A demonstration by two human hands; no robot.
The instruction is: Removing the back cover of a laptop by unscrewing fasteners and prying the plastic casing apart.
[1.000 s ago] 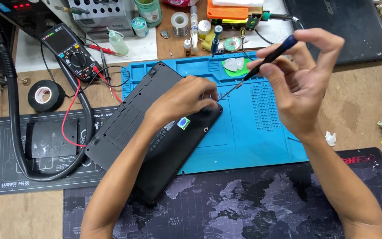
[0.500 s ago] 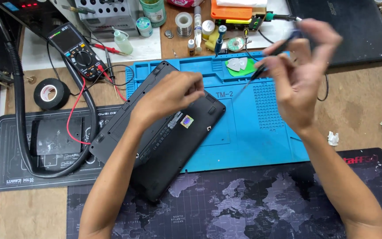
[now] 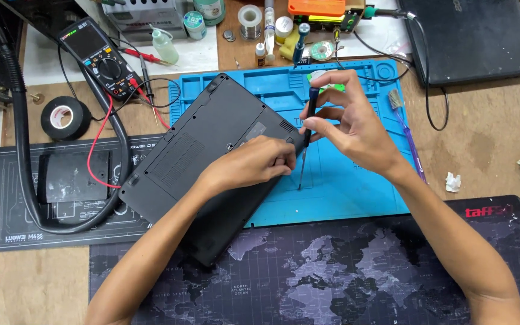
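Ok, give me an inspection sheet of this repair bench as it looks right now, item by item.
Surface: wooden bench with a blue silicone work mat and a dark world-map desk mat.
Job's things: dark grey laptop lying bottom-up; slim black-handled screwdriver, upright, tip on the blue mat.
Clutter: black tape roll, small bottles, paper scraps.
Hands: left hand rests on the laptop edge; right hand holds the screwdriver.
Cables: red multimeter lead, thick black hose.
Surroundings: black multimeter, closed black laptop.

Right hand [image 3: 356, 129] holds screwdriver [image 3: 306, 141] upright; left hand [image 3: 254, 162] on laptop [image 3: 212, 150].
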